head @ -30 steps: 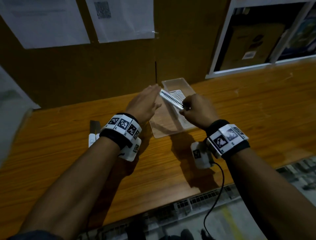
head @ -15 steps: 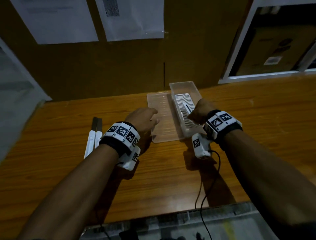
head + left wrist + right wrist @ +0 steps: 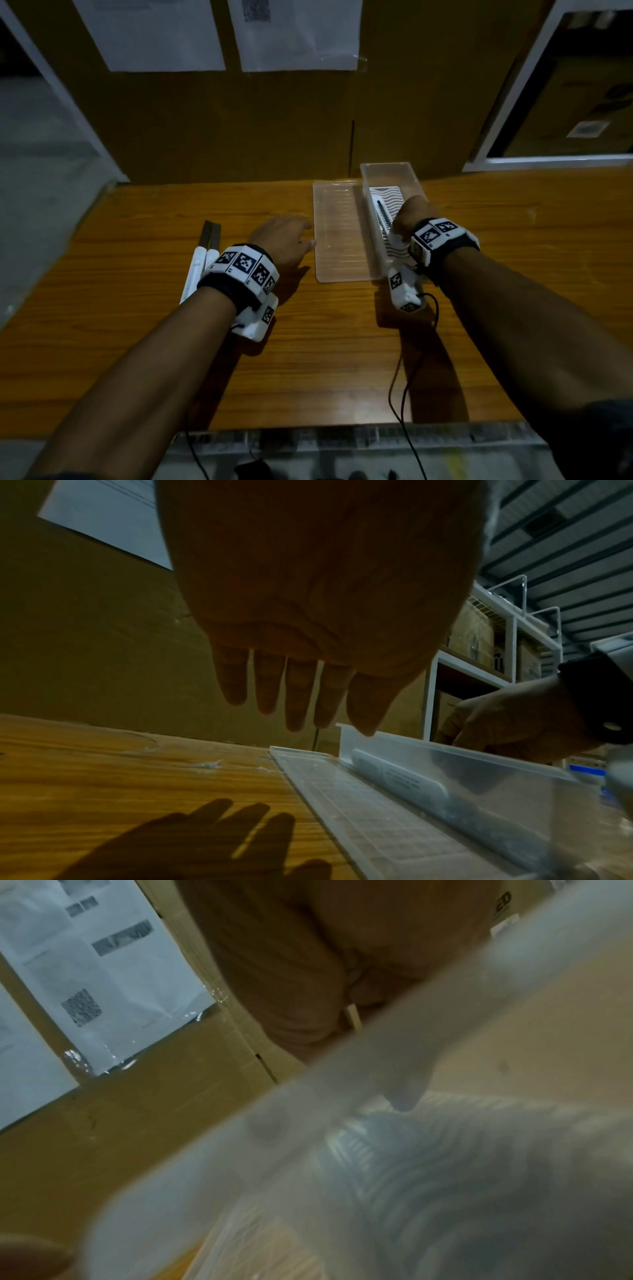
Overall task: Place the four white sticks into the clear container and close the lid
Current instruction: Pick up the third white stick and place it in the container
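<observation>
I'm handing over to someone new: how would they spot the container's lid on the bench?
On the brown wooden bench, find the clear plastic container at the back, where the right hand reaches in. The flat, ribbed clear lid lies against its left wall; unlike the container, it is shallow and empty.

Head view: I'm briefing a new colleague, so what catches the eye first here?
The clear container at the table's far edge, where the right hand lowers a white stick inside. Its lid lies flat alongside; the left hand hovers open beside it, two more sticks left of that wrist.
</observation>
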`<state>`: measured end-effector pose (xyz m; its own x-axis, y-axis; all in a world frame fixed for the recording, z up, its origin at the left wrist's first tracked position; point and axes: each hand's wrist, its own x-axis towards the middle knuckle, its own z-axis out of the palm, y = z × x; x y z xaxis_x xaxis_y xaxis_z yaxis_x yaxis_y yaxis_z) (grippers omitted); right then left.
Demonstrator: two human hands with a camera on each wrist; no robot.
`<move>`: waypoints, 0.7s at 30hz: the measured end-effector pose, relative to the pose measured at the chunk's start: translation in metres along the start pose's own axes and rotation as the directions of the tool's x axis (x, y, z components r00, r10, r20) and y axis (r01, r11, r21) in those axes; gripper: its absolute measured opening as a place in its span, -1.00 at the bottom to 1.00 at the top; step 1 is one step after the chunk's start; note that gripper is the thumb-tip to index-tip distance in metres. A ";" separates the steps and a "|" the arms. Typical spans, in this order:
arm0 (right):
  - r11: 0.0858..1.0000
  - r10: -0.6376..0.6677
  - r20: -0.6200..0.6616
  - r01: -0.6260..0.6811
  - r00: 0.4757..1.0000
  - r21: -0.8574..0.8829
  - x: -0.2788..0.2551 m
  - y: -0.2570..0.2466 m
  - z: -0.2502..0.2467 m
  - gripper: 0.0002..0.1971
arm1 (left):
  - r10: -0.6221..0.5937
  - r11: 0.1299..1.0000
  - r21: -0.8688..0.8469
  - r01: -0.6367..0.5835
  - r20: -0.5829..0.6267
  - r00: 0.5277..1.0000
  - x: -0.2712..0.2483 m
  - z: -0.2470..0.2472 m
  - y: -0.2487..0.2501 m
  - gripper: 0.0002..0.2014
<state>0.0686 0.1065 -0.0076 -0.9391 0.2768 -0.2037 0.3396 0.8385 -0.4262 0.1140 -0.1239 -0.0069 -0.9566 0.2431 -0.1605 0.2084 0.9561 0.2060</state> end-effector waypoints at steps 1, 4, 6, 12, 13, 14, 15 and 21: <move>1.000 -0.019 0.004 0.019 1.000 -0.003 0.000 -0.001 -0.001 -0.84 | -0.009 1.000 0.003 0.009 0.005 1.000 -0.001 0.001 -0.003 -0.51; 0.998 -0.063 0.004 0.063 0.998 0.012 -0.001 -0.003 -0.004 -0.89 | -0.031 0.999 0.029 0.031 0.002 1.000 -0.003 0.005 -0.010 -0.53; 0.993 -0.116 -0.010 0.116 0.993 0.005 -0.006 -0.008 -0.007 -0.87 | -0.046 0.998 0.047 0.046 0.007 0.999 -0.004 0.006 -0.016 -0.51; 0.943 -0.331 -0.090 0.334 0.939 0.011 -0.046 -0.046 -0.004 -0.73 | -0.200 0.979 0.037 0.200 0.016 0.980 -0.018 -0.002 -0.052 -0.45; 0.927 -0.371 -0.092 0.374 0.924 0.015 -0.057 -0.055 0.001 -0.69 | -0.246 0.969 0.039 0.245 0.016 0.969 -0.022 -0.004 -0.063 -0.45; 0.909 -0.414 -0.095 0.417 0.905 0.018 -0.066 -0.063 0.005 -0.66 | -0.290 0.956 0.042 0.289 0.016 0.957 -0.026 -0.007 -0.073 -0.46; 0.886 -0.460 -0.089 0.463 0.883 0.017 -0.075 -0.070 0.011 -0.65 | -0.329 0.943 0.046 0.328 0.010 0.944 -0.031 -0.010 -0.083 -0.50; 0.848 -0.527 0.096 0.529 0.844 0.005 -0.106 -0.104 0.059 -0.56 | -0.474 0.877 0.086 0.472 0.005 0.881 -0.054 -0.010 -0.139 -0.60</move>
<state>0.1360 -0.0380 0.0066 -0.9668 -0.2537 -0.0320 -0.2088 0.8556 -0.4736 0.1347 -0.2721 -0.0170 -0.9401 -0.2383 -0.2436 -0.2511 0.9677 0.0223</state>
